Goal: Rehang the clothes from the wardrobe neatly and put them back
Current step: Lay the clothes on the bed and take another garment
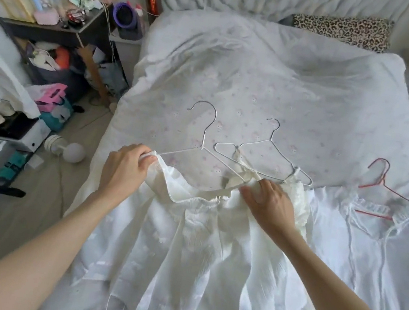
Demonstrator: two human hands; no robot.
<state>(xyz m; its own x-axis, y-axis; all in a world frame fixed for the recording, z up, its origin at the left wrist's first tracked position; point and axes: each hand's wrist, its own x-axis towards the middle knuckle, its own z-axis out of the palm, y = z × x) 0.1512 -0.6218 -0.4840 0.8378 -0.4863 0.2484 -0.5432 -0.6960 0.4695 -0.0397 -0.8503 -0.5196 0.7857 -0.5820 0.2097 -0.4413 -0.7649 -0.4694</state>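
Head: white hanger [202,138] hook far-pointing

white hanger [202,138] ends under skirt [184,244]

Both my bare arms are reaching forward, converging a bit. My left hand [124,166] is curling, knuckles up, fingers pinching down at the tips. My right hand [270,204] is lying palm-down, fingers bent and pinching too.
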